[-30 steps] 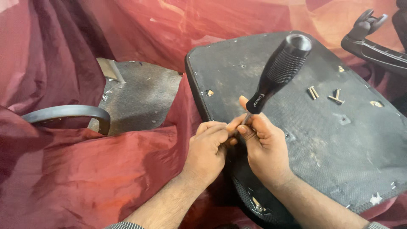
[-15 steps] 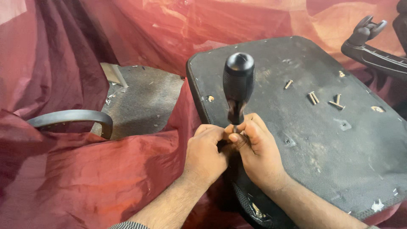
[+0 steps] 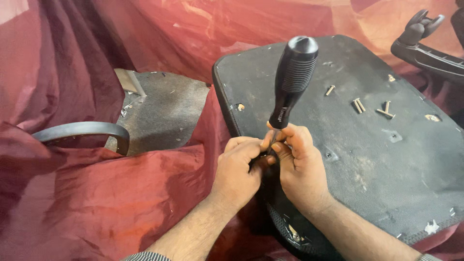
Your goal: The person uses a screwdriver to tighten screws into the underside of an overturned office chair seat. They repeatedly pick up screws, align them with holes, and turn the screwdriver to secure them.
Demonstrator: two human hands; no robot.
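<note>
Both hands meet at the front edge of an upturned black seat base (image 3: 367,159), where a screwdriver (image 3: 292,82) stands nearly upright: the right hand (image 3: 302,166) is curled around the lower end of its handle, and the left hand (image 3: 239,169) is closed in beside it, apparently pinching the shaft or tip, which the fingers hide. The ribbed black handle looks stiff, light and easy to grip, best held around the ribs. Loose screws (image 3: 360,105) lie on the base, with red cloth (image 3: 96,193) around it.
</note>
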